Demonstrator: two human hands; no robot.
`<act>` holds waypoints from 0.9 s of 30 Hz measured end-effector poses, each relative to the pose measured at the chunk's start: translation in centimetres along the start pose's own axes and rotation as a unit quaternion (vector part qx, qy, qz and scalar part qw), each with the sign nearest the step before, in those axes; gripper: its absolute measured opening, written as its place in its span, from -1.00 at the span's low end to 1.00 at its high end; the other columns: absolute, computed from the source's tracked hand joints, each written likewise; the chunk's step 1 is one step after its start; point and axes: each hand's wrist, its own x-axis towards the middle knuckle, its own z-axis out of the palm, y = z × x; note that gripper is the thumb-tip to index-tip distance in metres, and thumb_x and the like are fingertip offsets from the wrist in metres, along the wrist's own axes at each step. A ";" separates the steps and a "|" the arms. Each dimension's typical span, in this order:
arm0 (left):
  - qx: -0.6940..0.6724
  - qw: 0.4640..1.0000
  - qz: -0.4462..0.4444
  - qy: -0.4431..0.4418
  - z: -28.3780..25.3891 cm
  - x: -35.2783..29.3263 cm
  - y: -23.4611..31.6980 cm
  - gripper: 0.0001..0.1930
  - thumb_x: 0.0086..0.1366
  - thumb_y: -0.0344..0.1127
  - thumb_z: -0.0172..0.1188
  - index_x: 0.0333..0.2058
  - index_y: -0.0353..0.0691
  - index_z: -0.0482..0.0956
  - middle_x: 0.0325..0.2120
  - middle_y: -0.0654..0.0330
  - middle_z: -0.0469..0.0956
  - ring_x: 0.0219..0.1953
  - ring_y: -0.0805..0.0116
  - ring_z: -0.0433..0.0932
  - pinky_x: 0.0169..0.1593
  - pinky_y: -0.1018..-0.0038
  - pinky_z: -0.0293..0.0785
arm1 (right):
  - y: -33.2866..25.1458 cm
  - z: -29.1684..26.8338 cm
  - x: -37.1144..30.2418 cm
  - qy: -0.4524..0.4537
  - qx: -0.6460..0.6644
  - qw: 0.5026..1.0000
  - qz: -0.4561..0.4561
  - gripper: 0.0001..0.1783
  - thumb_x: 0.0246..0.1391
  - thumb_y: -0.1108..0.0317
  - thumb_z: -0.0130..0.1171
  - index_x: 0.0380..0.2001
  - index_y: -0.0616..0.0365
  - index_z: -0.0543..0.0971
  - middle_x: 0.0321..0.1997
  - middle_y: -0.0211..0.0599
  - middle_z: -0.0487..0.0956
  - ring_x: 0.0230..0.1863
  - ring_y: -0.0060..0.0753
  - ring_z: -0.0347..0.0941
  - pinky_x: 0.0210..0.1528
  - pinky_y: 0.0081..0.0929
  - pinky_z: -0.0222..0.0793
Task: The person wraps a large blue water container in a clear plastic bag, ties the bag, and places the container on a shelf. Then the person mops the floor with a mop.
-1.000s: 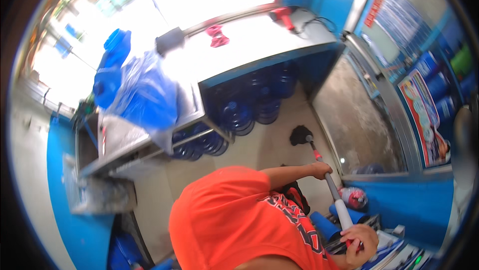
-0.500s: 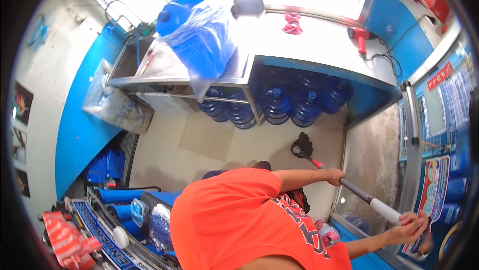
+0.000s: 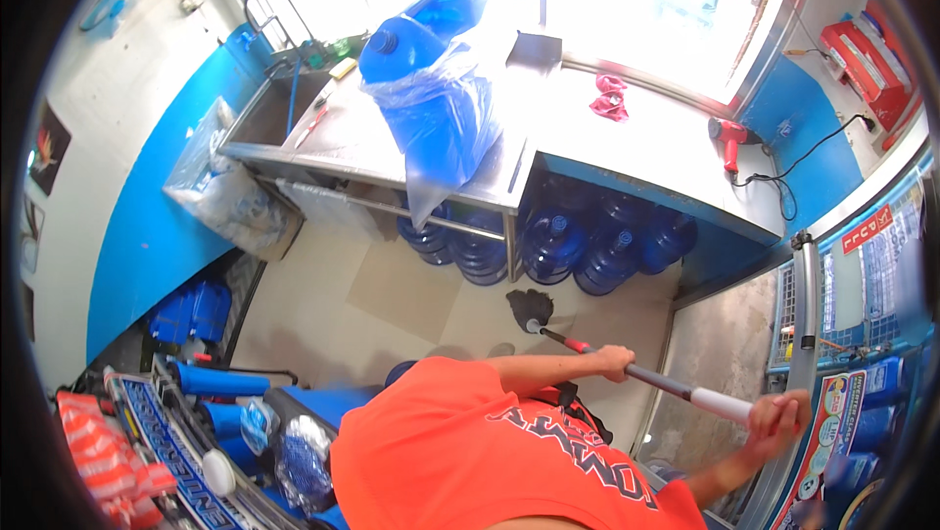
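Observation:
A mop (image 3: 658, 381) slants across the floor, its dark, shaggy head (image 3: 531, 309) resting on the tiles near the water jugs. The pole is dark grey with a red collar and a pale upper sleeve. My left hand (image 3: 615, 362) is wrapped around the pole a little above the red collar. Farther up, my right hand (image 3: 778, 419) closes around the end of the pale sleeve, close to the glass door. My orange shirt fills the lower middle and hides part of the floor.
Several blue water jugs (image 3: 550, 244) stand under the counter (image 3: 666, 158). On the steel sink top (image 3: 352, 153) lie blue jugs (image 3: 397, 48) in a plastic bag. A red heat gun (image 3: 727, 141) sits at right. A door frame (image 3: 805, 285) borders the right; bagged items (image 3: 235, 187) stand left.
The mop head has moved left along the floor, closer to the jugs. Both hands have shifted left with the pole, the left one also slightly nearer, and the view has turned a little.

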 end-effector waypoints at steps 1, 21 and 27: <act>0.009 1.000 0.011 -0.024 0.2 0.1 1.0 -0.76 0.04 -0.18 0.25 -0.28 -0.02 0.68 -0.39 0.04 0.66 -0.25 0.00 0.65 -0.16 0.13 0.58 | -1.3 0.1 -0.8 0.030 -0.020 0.999 -0.016 -0.73 0.39 0.28 -0.12 -0.37 0.22 0.32 -0.86 -0.56 0.12 -0.89 -0.69 0.00 -0.82 -0.63 0.04; -0.104 0.942 0.269 -0.170 5.9 -2.6 -0.8 -0.82 0.03 -0.25 0.17 -0.47 -0.22 0.63 -0.53 -0.07 0.61 -0.37 -0.11 0.62 -0.27 0.07 0.52 | -5.3 8.7 -9.0 0.282 -0.212 0.933 -0.067 -0.69 0.43 0.22 -0.21 -0.13 0.28 0.38 -0.83 -0.56 0.11 -0.87 -0.70 -0.04 -0.76 -0.70 0.03; -0.139 0.967 0.162 -0.137 -1.6 -3.2 -7.8 -0.72 -0.01 -0.26 0.26 -0.33 -0.31 0.62 -0.40 -0.14 0.63 -0.27 -0.10 0.63 -0.17 0.10 0.54 | 1.9 7.5 -1.4 0.168 -0.073 0.983 -0.004 -0.68 0.43 0.18 -0.19 -0.23 0.22 0.41 -0.77 -0.57 0.15 -0.79 -0.73 0.01 -0.69 -0.71 -0.01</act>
